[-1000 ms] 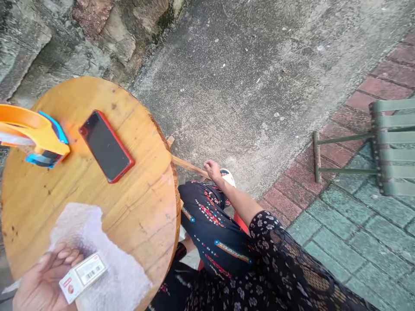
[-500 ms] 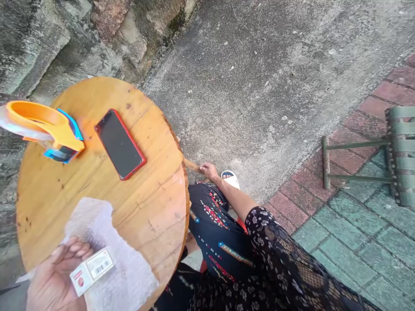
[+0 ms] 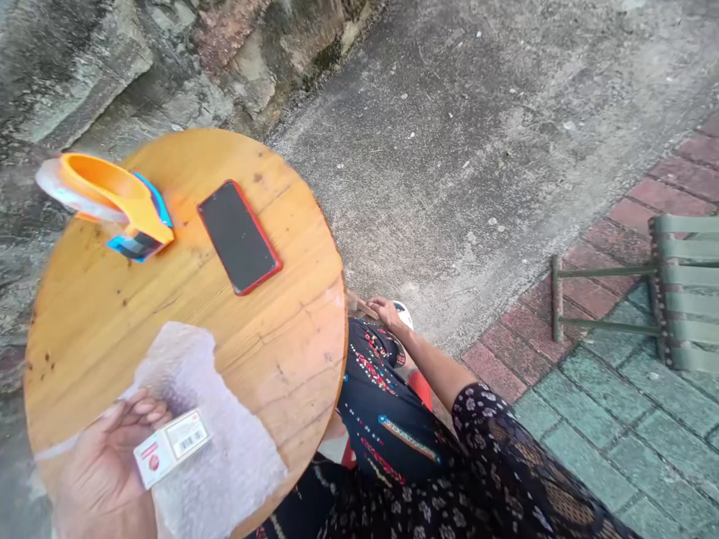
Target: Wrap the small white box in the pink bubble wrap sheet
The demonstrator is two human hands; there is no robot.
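My left hand (image 3: 104,468) is closed round a small white box (image 3: 171,447) with a barcode label, held over a sheet of bubble wrap (image 3: 216,457) on the round wooden table (image 3: 185,322). My right hand (image 3: 386,309) reaches down past my knee and its fingers rest on a wooden table leg (image 3: 362,305) under the table's edge. A phone in a red case (image 3: 239,236) lies face up near the table's middle. An orange and blue tape dispenser (image 3: 112,202) sits at the far left of the table.
A rough stone wall (image 3: 112,67) runs behind the table. Concrete ground (image 3: 477,112) lies ahead, with red and green paving bricks (image 3: 589,389) to the right. A green slatted chair (image 3: 663,299) lies tipped on the bricks at the right edge. My white sandal (image 3: 403,313) shows by the table leg.
The view has swung left, so the table sits further right in frame. My right hand stays down at the table leg. My left hand keeps hold of the white box.
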